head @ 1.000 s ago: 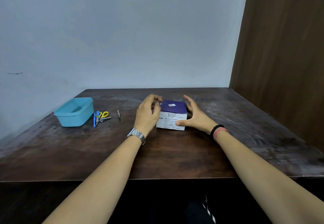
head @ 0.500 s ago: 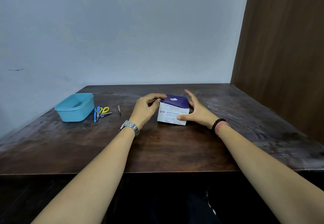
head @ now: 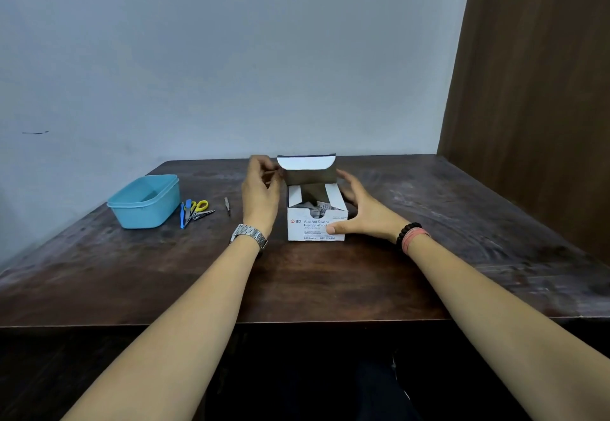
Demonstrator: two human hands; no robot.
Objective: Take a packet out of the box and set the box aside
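A white and blue box of alcohol swabs (head: 310, 227) stands in the middle of the dark wooden table (head: 297, 282). Its lid (head: 308, 170) is flipped up and back, and white swab packets show inside. My left hand (head: 260, 194) pinches the left edge of the raised lid. My right hand (head: 363, 212) grips the box's right side, thumb on the front face and fingers behind. A metal watch is on my left wrist; dark beads and a pink band are on my right.
A light blue plastic tub (head: 145, 201) sits at the table's left. Beside it lie yellow-handled scissors (head: 198, 209) with small blue tools, and a small metal tool (head: 227, 205) further right. A grey wall stands behind and a brown wooden panel (head: 534, 90) at the right.
The box lid was closed a second ago, half a second ago it started lifting, and now it stands fully up. My left hand rose with the lid; my right hand kept its hold on the box.
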